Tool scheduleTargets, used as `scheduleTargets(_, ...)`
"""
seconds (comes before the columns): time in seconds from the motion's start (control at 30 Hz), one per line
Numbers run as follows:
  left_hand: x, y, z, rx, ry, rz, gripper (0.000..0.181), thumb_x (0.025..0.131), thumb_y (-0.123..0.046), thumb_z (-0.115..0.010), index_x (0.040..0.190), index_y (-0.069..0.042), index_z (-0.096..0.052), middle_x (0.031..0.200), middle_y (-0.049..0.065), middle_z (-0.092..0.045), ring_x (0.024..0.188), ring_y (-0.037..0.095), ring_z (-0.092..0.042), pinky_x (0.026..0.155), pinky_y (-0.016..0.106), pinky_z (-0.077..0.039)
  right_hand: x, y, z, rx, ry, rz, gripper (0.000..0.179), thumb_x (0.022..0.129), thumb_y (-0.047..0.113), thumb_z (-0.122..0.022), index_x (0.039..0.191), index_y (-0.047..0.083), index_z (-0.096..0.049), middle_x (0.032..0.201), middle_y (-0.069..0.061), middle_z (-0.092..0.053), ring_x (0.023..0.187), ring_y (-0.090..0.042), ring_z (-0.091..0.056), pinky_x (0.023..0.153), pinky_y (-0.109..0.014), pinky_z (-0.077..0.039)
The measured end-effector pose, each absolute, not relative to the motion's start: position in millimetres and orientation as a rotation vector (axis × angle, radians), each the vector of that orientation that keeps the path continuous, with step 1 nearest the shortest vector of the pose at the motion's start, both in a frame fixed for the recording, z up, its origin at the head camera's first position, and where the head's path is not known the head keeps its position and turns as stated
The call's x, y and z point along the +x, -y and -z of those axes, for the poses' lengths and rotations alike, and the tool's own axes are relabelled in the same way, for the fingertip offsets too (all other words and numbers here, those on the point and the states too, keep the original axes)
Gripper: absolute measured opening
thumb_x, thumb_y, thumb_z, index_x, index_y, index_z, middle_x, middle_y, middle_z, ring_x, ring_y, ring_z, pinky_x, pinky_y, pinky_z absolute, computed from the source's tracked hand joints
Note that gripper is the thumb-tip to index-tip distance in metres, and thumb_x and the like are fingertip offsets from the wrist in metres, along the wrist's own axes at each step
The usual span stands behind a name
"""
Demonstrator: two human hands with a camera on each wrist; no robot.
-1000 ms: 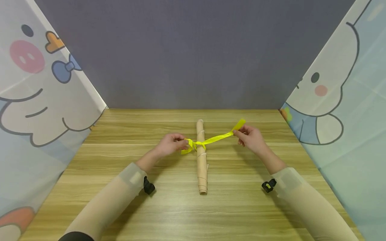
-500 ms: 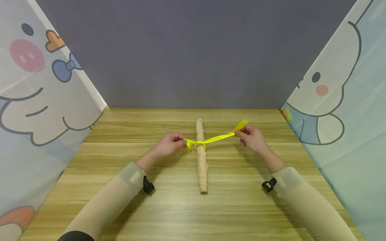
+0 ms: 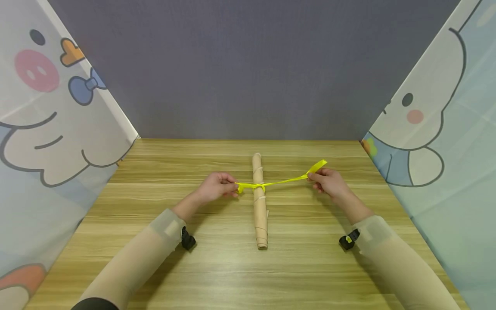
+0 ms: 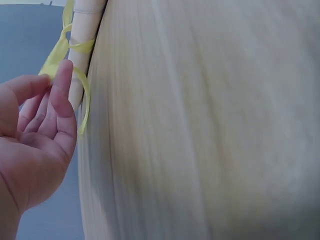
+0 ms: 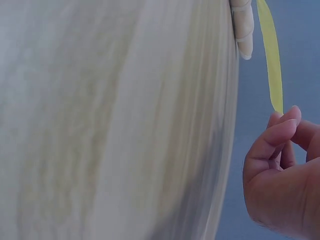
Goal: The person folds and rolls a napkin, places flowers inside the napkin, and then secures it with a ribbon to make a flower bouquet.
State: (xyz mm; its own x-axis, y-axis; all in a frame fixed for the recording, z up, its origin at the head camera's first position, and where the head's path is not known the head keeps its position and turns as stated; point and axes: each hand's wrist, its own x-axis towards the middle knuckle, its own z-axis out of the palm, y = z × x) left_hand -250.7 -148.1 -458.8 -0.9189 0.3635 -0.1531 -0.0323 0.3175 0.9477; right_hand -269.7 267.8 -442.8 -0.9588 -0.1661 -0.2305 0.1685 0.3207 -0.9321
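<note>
A beige rolled-up sheet (image 3: 260, 215) lies lengthwise on the table, pointing away from me. Around its upper half runs a yellow ribbon (image 3: 284, 181), crossed or knotted on top of the roll. My left hand (image 3: 217, 187) pinches the ribbon just left of the roll, between thumb and fingertips; in the left wrist view a loose end of the ribbon (image 4: 86, 105) hangs beside the fingers. To the right, my right hand (image 3: 331, 184) pinches the other length, which stretches nearly straight from the roll, its free tip sticking up past the fingers.
The wood-grain table (image 3: 310, 267) ends at a grey back wall (image 3: 248, 69). Cartoon-printed panels stand along the left (image 3: 69, 129) and right (image 3: 422, 129) sides. A small black camera is strapped at each wrist.
The right hand has moved right and slightly down, drawing the ribbon straighter. On the left, the ribbon has flattened and shows less loop. The roll has barely moved.
</note>
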Motion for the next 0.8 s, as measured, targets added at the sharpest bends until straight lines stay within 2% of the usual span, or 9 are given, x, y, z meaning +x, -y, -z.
scheduleTargets(0.1, -252, 149, 460, 0.300, -2.229, -1.648, 0.023, 0.109, -0.012, -0.068, 0.125, 0.004, -0.070, 0.105, 0.013, -0.082, 0.086, 0.013, -0.080, 0.068, 0.026, -0.056, -269, -270, 445, 0.006, -2.311, 1.667, 0.050, 0.113, 0.029, -0.063, 0.144, -0.010, -0.057, 0.110, 0.001, -0.074, 0.076, -0.004, -0.063, 0.066, -0.020, -0.055)
scheduleTargets(0.3, -252, 150, 460, 0.300, -2.189, -1.706, 0.020, 0.108, -0.010, -0.067, 0.124, 0.003, -0.064, 0.088, 0.002, -0.077, 0.079, 0.017, -0.074, 0.067, 0.026, -0.051, -269, -270, 447, 0.010, -2.328, 1.644, 0.052, 0.113, 0.032, -0.063, 0.144, -0.009, -0.057, 0.118, -0.006, -0.073, 0.079, -0.004, -0.063, 0.068, -0.020, -0.055)
scheduleTargets(0.4, -252, 152, 461, 0.299, -2.216, -1.701, 0.019, 0.108, -0.009, -0.068, 0.122, 0.002, -0.066, 0.090, 0.003, -0.075, 0.079, 0.018, -0.072, 0.068, 0.026, -0.052, -269, -271, 446, 0.011, -2.330, 1.639, 0.052, 0.114, 0.032, -0.062, 0.146, -0.009, -0.056, 0.121, -0.009, -0.072, 0.079, -0.004, -0.063, 0.068, -0.019, -0.055)
scheduleTargets(0.47, -252, 154, 462, 0.308, -2.252, -1.677, 0.018, 0.107, -0.009, -0.070, 0.121, 0.002, -0.069, 0.095, 0.006, -0.076, 0.078, 0.018, -0.073, 0.071, 0.026, -0.057, -269, -271, 447, 0.017, -2.333, 1.640, 0.051, 0.114, 0.031, -0.062, 0.146, -0.009, -0.056, 0.121, -0.010, -0.072, 0.079, -0.004, -0.063, 0.068, -0.019, -0.055)
scheduleTargets(0.63, -251, 160, 463, 0.419, -2.398, -1.520, 0.010, 0.104, -0.004, -0.073, 0.112, 0.001, -0.075, 0.098, 0.015, -0.078, 0.074, 0.017, -0.072, 0.072, 0.030, -0.065, -270, -272, 450, 0.033, -2.331, 1.648, 0.050, 0.114, 0.028, -0.062, 0.146, -0.009, -0.054, 0.116, -0.005, -0.073, 0.077, -0.003, -0.062, 0.067, -0.019, -0.055)
scheduleTargets(0.8, -251, 162, 463, 0.509, -2.556, -1.322, 0.004, 0.103, -0.006, -0.075, 0.105, -0.005, -0.079, 0.095, 0.009, -0.076, 0.071, 0.013, -0.065, 0.064, 0.026, -0.060, -272, -275, 451, 0.045, -2.312, 1.664, 0.050, 0.114, 0.027, -0.062, 0.148, -0.009, -0.052, 0.112, -0.002, -0.071, 0.076, -0.002, -0.060, 0.067, -0.019, -0.056)
